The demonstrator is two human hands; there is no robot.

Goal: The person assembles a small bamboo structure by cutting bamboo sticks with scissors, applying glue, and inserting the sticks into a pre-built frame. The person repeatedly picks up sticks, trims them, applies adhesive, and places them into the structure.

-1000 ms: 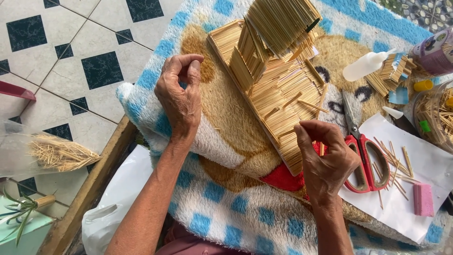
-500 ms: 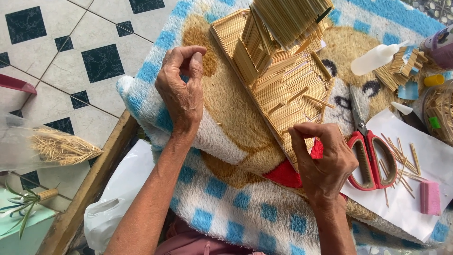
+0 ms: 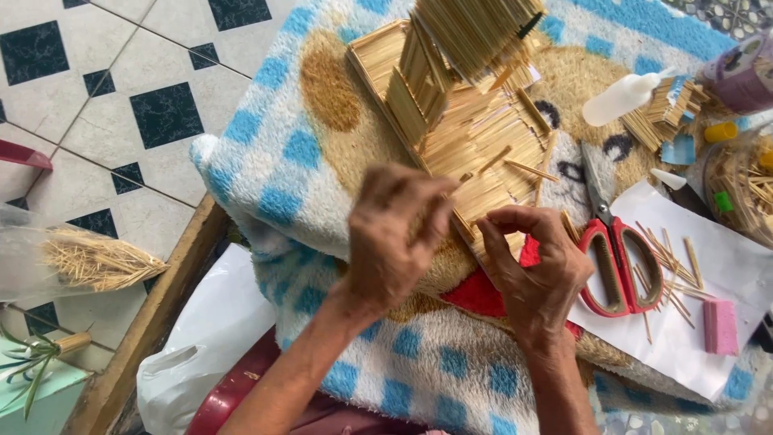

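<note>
A small house model of thin wooden sticks [image 3: 459, 105] stands on a fluffy blue, white and tan towel [image 3: 282, 161]. Both my hands are at the near corner of its flat stick base. My left hand [image 3: 394, 238] has its fingers curled down against that corner. My right hand [image 3: 535, 266] pinches at the base edge with thumb and forefinger. Whether a loose stick is between the fingers is hidden. A few loose sticks lie on the base.
Red-handled scissors [image 3: 616, 258] and scattered sticks lie on a white sheet [image 3: 725, 274] to the right, with a pink eraser block [image 3: 721, 326]. A white glue bottle [image 3: 624, 97] and a tape roll [image 3: 745, 72] sit behind. A clear bag of sticks [image 3: 76, 258] lies on the tiled floor, left.
My left hand has moved right and down from the towel's brown patch to the base corner, meeting my right hand. The view has shifted slightly.
</note>
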